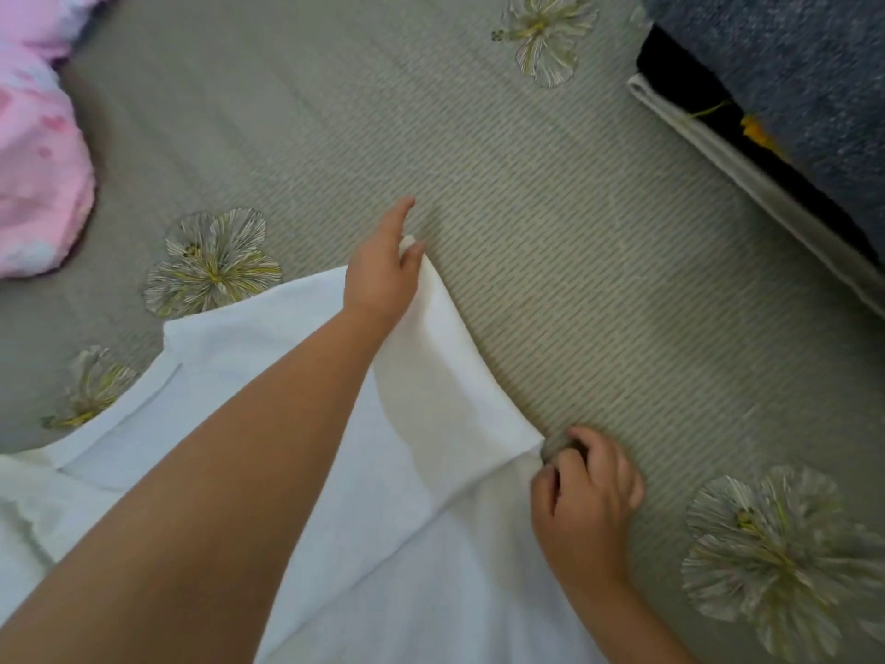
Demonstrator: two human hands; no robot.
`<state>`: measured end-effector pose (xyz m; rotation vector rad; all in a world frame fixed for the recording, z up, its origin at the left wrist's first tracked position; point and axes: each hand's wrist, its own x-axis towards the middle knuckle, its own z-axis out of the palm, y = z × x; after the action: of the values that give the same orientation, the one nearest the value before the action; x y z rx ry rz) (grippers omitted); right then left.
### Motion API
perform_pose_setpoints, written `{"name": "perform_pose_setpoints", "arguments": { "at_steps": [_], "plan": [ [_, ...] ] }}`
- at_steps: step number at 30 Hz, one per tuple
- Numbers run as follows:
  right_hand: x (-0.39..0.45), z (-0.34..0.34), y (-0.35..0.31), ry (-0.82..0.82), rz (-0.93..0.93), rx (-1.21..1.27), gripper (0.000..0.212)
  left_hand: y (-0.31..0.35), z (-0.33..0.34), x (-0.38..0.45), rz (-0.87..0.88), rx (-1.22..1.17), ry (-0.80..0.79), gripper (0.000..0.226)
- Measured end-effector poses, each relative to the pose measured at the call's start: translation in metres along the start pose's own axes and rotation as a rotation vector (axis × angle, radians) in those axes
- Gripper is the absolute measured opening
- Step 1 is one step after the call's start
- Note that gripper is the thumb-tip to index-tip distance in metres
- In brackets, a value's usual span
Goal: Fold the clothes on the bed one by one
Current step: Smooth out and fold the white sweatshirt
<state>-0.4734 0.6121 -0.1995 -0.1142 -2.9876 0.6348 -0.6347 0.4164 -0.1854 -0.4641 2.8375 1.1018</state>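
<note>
White garment (268,376) lies spread on the floral-print bed (550,232), running off the frame's near edge. A left hand (383,275) pinches one far corner of its turned-over flap; the right hand (586,496) curls round the flap's other corner, its fingertips hidden. Pink fabric (38,184) is cut off at the bed's left edge, and a folded pile (776,117) sits at the right edge.
</note>
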Motion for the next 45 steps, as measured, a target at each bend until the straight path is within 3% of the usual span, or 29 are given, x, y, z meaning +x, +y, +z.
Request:
{"name": "perform_pose_setpoints", "arguments": {
  "at_steps": [4,8,10,14,17,21,24,26,27,31,32,34,37,40,43,45],
  "plan": [
    [0.010,-0.009,-0.007,0.007,-0.074,0.108,0.029,-0.006,-0.016,-0.020,0.095,0.108,0.098,0.048],
    [0.017,-0.011,-0.043,-0.089,-0.511,0.107,0.031,-0.044,-0.047,-0.096,0.077,0.247,0.127,0.044],
    [0.017,-0.006,-0.064,-0.212,-0.726,0.007,0.030,-0.073,-0.062,-0.150,-0.064,0.308,0.124,0.047],
    [0.021,0.008,-0.095,-0.420,-0.941,-0.136,0.039,-0.127,-0.096,-0.252,-0.467,0.379,0.047,0.081],
    [0.029,0.019,-0.117,-0.464,-0.972,-0.155,0.041,-0.168,-0.117,-0.301,-0.523,0.485,0.105,0.075],
    [0.037,0.039,-0.149,-0.575,-0.978,-0.189,0.048,-0.210,-0.146,-0.315,-0.755,0.500,0.186,0.035],
    [0.029,0.050,-0.160,-0.615,-0.962,-0.309,0.057,-0.223,-0.157,-0.310,-0.689,0.473,0.244,0.022],
    [0.026,0.052,-0.153,-0.630,-0.945,-0.362,0.075,-0.229,-0.164,-0.299,-0.661,0.468,0.331,0.018],
    [0.025,0.053,-0.149,-0.638,-0.941,-0.378,0.082,-0.233,-0.169,-0.294,-0.686,0.478,0.333,0.017],
    [0.022,0.058,-0.133,-0.651,-0.802,-0.470,0.112,-0.257,-0.180,-0.281,-0.786,0.617,0.099,0.020],
    [0.023,0.061,-0.134,-0.641,-0.780,-0.514,0.111,-0.263,-0.180,-0.280,-0.808,0.610,0.108,0.023],
    [0.026,0.064,-0.140,-0.623,-0.770,-0.570,0.089,-0.268,-0.179,-0.274,-0.866,0.583,0.168,0.029],
    [0.020,0.057,-0.160,-0.574,-0.784,-0.615,0.068,-0.262,-0.179,-0.279,-0.850,0.470,0.372,0.039],
    [-0.005,0.049,-0.175,-0.531,-0.906,-0.472,0.076,-0.255,-0.169,-0.304,-0.692,0.331,0.469,0.046],
    [-0.041,0.053,-0.178,-0.664,-0.979,-0.425,0.086,-0.248,-0.159,-0.322,-0.808,0.139,0.453,0.046],
    [-0.062,0.058,-0.179,-0.699,-0.976,-0.389,0.083,-0.248,-0.160,-0.322,-0.846,0.193,0.448,0.040]
  ]
}}
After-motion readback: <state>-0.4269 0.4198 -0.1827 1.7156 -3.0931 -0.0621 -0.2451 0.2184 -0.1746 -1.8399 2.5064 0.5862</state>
